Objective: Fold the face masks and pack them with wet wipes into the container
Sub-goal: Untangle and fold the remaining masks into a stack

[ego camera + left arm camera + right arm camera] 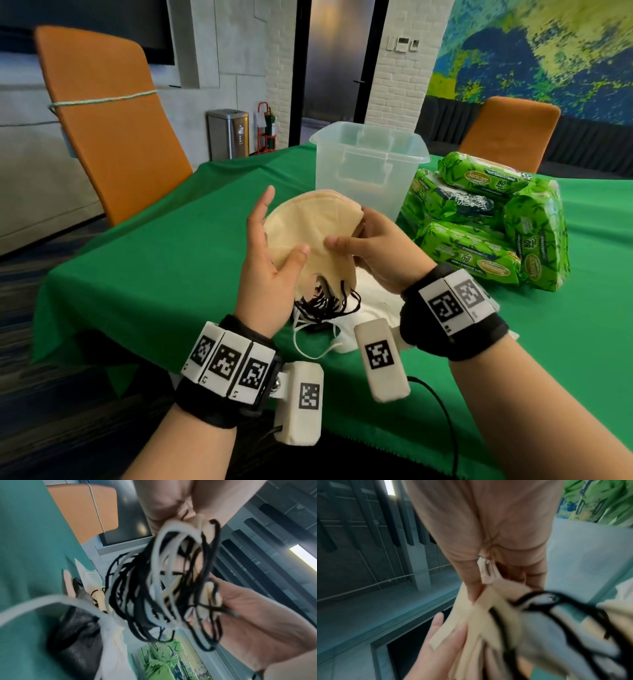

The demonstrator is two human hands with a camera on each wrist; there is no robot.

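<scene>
Both hands hold a stack of beige face masks up above the green table. My left hand cups its left side with the thumb pressed on the front and the fingers behind. My right hand pinches the right edge. Black ear loops dangle below the stack; in the left wrist view black and white loops hang tangled together. White masks lie on the cloth beneath. A clear plastic container stands open behind the hands. Green wet wipe packs are piled to its right.
A green cloth covers the table, whose left edge drops off near an orange chair. A second orange chair stands behind the wipes. A metal bin and a fire extinguisher stand by the far wall.
</scene>
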